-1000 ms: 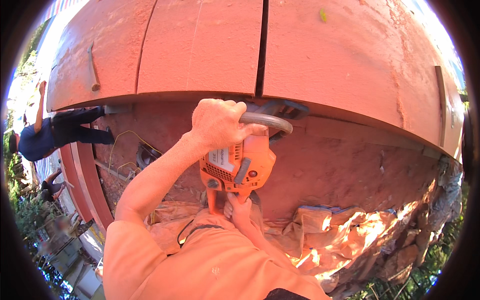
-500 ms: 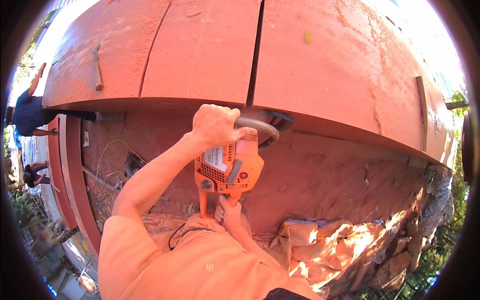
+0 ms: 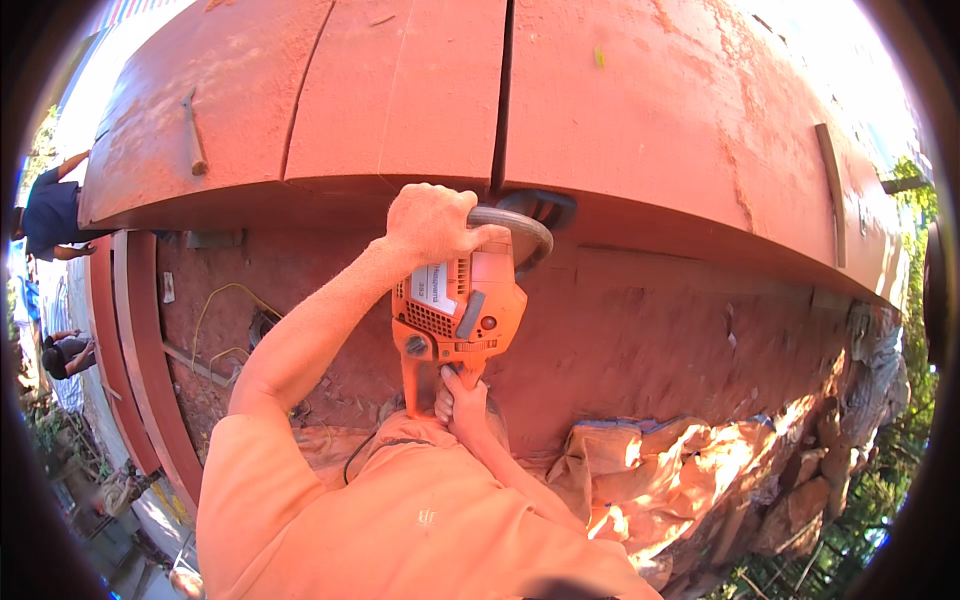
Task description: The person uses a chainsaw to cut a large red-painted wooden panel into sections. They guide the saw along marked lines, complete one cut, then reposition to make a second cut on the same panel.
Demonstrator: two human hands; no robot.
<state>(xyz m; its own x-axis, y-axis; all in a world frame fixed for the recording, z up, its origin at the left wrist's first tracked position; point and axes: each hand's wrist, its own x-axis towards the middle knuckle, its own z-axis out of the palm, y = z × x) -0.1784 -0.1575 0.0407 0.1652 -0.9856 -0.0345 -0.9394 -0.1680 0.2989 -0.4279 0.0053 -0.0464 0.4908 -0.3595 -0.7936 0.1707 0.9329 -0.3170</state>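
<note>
1. The orange chainsaw (image 3: pixel 458 310) I grip has a grey handlebar and a white label on top.
2. It points away from me, its front end buried in the dark cut between red timber slabs (image 3: pixel 400 100).

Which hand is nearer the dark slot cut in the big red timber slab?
Left. The left hand grips the chainsaw's front handle bar right beside the slot; the right hand holds the rear handle, lower, farther from it.

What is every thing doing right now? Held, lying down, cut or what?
chainsaw: held in both hands, nose in the slab's cut.
left hand: closed on the top handle.
right hand: closed on the rear handle.
wooden slab: lying flat, cut through in a dark slot.
tarp: crumpled on the ground.
</note>
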